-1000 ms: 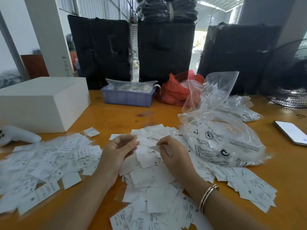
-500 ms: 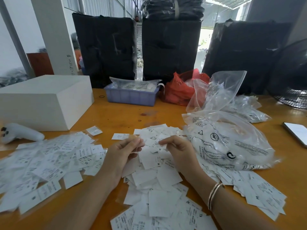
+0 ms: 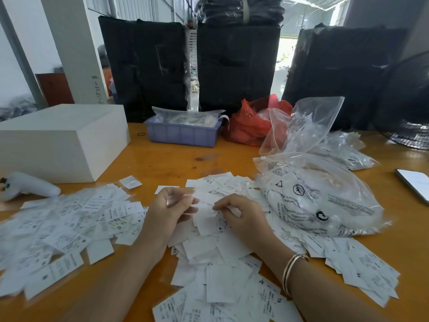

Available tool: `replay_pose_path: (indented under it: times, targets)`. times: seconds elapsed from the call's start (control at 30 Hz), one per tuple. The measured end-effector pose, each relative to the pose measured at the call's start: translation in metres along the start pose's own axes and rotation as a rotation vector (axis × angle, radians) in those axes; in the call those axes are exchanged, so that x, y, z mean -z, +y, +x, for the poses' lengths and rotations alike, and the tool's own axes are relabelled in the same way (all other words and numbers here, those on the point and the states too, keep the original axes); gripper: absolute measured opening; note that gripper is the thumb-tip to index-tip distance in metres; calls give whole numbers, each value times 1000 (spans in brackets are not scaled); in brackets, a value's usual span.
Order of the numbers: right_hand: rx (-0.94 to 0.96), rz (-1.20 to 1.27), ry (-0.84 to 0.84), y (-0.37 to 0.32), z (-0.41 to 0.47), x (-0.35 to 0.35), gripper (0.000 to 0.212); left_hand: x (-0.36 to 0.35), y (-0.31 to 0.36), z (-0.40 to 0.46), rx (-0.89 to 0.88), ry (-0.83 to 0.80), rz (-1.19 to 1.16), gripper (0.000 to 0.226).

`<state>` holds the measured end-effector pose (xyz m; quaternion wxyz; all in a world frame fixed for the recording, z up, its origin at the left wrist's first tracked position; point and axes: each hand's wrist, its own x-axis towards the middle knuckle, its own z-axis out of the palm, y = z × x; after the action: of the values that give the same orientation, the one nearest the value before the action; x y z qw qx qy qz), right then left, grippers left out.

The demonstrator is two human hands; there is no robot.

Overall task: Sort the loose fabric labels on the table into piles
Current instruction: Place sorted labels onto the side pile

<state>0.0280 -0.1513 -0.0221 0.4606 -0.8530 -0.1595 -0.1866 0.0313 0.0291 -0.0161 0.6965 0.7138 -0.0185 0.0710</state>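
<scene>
Labels (image 3: pixel 216 256) heaped on counter (image 3: pixel 162 159) at 6 o'clock, second spread (image 3: pixel 60 228) at 9 | left hand (image 3: pixel 170 211) curled round clear sleeve | right hand (image 3: pixel 241 212) pinching 1 label | advice: read size mark before dropping

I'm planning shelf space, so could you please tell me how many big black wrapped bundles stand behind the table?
3: the left bundle, the middle bundle with a black roll on top, and the right bundle behind the clear bags. More may be hidden.
</scene>
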Motion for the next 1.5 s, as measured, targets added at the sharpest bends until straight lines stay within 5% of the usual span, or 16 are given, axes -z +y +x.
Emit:
replay_pose_path:
  times: [0.17,0.37,0.73,0.9,1.07,1.27,1.5]
  targets:
    - [-19,209,112,-1,1,5,48,1,1,-1,15,-28,-21,17]
    - [-156,559,177,-5,3,11,41,-1,5,-3,21,24,-85,38]
    - [-230,671,50,-12,-2,12,34,-2,0,0,-1,-39,-47,10]
    - [-62,236,36,-8,-1,6,18,-5,1,-6,-170,-99,220,19]
    - [24,103,16,-5,-2,-2,11,-9,1,-7,-153,-86,200,20]
    - [-85,217,28,-6,-1,3,16,-9,4,-6,-51,-44,-16,9]
    - [-263,684,246,-11,2,6,41,-7,1,-6,-318,-28,357,11]
